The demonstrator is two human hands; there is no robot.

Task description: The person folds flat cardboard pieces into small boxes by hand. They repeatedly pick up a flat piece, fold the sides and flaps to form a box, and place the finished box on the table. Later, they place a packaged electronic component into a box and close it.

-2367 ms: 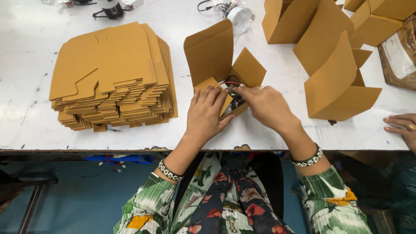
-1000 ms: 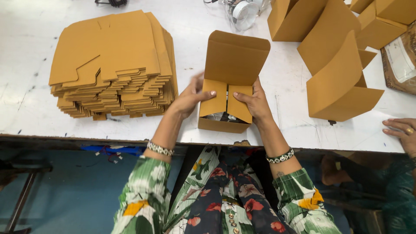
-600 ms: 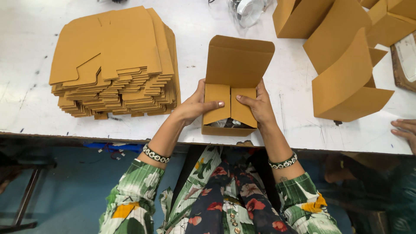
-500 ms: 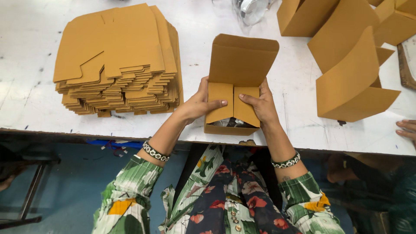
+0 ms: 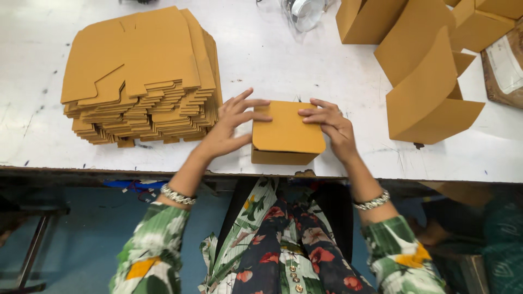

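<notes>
left hand [image 5: 229, 128]: fingers spread flat on closed brown box [image 5: 287, 133] lid | right hand [image 5: 332, 128]: same, opposite edge; gripping nothing | flat cardboard stack [image 5: 141, 76] left on table [image 5: 283, 60]

I see a mustard-brown small box [image 5: 287, 130] on the white table [image 5: 305, 65], its colour matching the stack of flat blanks [image 5: 141, 76] left of it. My sleeves [image 5: 155, 245] below the box are green-and-white with orange patches.

- Bright even overhead light on white table [image 5: 305, 60], mild glare
- Soft short shadows under cardboard stack [image 5: 141, 76]
- Under-table area dim
- Sharp focus, slight wide-angle edge bend
</notes>
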